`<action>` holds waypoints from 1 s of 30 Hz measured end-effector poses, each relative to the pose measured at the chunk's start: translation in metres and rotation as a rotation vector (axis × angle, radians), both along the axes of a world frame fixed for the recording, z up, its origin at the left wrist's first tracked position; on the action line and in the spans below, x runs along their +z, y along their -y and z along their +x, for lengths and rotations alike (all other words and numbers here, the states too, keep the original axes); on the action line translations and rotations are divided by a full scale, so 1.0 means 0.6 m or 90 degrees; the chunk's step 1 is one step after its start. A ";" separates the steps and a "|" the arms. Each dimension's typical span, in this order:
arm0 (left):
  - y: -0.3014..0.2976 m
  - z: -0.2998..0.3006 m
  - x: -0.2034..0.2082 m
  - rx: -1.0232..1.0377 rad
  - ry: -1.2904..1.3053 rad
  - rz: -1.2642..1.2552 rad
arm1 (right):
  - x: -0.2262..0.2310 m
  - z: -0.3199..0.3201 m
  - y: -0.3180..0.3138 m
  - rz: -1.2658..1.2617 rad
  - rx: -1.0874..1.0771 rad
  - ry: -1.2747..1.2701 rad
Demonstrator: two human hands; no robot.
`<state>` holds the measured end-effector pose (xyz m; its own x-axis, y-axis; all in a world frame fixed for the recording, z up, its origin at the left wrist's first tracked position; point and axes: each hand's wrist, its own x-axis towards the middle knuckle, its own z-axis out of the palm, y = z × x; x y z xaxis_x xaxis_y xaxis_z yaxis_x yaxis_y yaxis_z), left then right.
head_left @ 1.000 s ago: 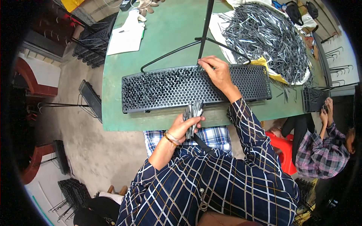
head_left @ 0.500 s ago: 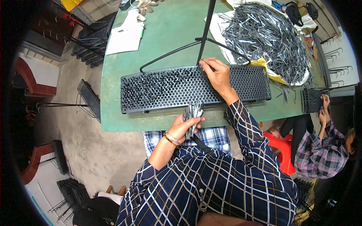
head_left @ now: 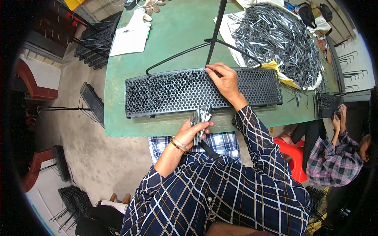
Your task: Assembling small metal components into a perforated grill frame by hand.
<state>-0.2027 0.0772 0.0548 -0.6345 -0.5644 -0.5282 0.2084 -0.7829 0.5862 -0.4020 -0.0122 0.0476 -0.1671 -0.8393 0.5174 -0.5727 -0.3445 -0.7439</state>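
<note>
My left hand (head_left: 193, 131) is closed around a bunch of thin grey metal strips (head_left: 202, 113), their upper ends fanning out just off the near edge of a black rack. This long perforated rack (head_left: 256, 88) lies across the green table, with rows of round holes. Dark pieces fill many holes on its left part, while the right part shows bare holes. My right hand (head_left: 225, 82) rests over the rack's middle, thumb and fingers pinched at the far edge beside the black upright rod (head_left: 211, 53). Whatever sits in that pinch is too small to make out.
A large heap of metal strips (head_left: 275, 43) lies on a white and yellow sack at the far right. Paper with a pen (head_left: 130, 39) and gloves (head_left: 139, 16) lie far left. At right, a co-worker (head_left: 334, 157) handles a similar rack (head_left: 327, 105). More racks (head_left: 92, 102) stand left.
My right fingertips have shifted slightly left and nearer along the rack's far edge. My left hand keeps its grip on the bunch. The co-worker's hand has moved down a little.
</note>
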 end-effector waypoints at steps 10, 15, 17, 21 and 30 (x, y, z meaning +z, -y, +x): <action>0.002 -0.001 0.006 -0.017 0.002 -0.007 | 0.004 -0.004 0.009 -0.028 0.070 -0.115; 0.004 -0.004 0.002 -0.023 0.008 -0.017 | 0.008 -0.006 0.010 -0.001 0.046 -0.094; 0.004 -0.005 0.001 -0.008 -0.004 -0.006 | 0.005 -0.005 0.009 0.000 0.045 -0.091; 0.011 -0.012 0.010 0.020 -0.049 0.015 | -0.001 -0.007 0.004 0.001 0.014 -0.135; 0.012 -0.014 0.007 0.044 -0.025 -0.041 | 0.042 -0.007 -0.057 0.151 0.018 0.053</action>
